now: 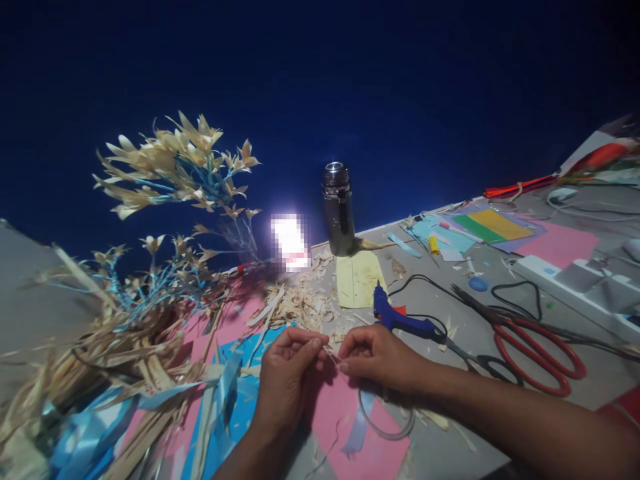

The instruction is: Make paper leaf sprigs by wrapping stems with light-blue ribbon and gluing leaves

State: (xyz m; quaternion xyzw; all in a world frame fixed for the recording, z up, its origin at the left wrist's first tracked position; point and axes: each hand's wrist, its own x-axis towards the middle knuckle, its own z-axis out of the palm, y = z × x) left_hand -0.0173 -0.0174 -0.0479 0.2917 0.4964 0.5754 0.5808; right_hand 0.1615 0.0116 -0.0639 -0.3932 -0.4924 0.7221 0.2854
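My left hand (287, 370) and my right hand (383, 357) are close together over a pink sheet (357, 420). Thumb and fingers of each are pinched on a thin pale strand (332, 356) that runs between them; its exact kind is too small to make out. Below my right hand lies a grey wire loop (391, 437), with a light blue ribbon strip (357, 430) beside it. A blue glue gun (403, 320) rests just beyond my right hand. Past my left hand is a pile of dry husk scraps (300, 307).
Red-handled scissors (537, 353) and a white power strip (580, 293) lie to the right. A dark thermos (339, 217) stands at the back on the table edge, near a bright lamp-like glow. Husk flowers on blue stems (185, 167) rise at left above dry husks (150, 367).
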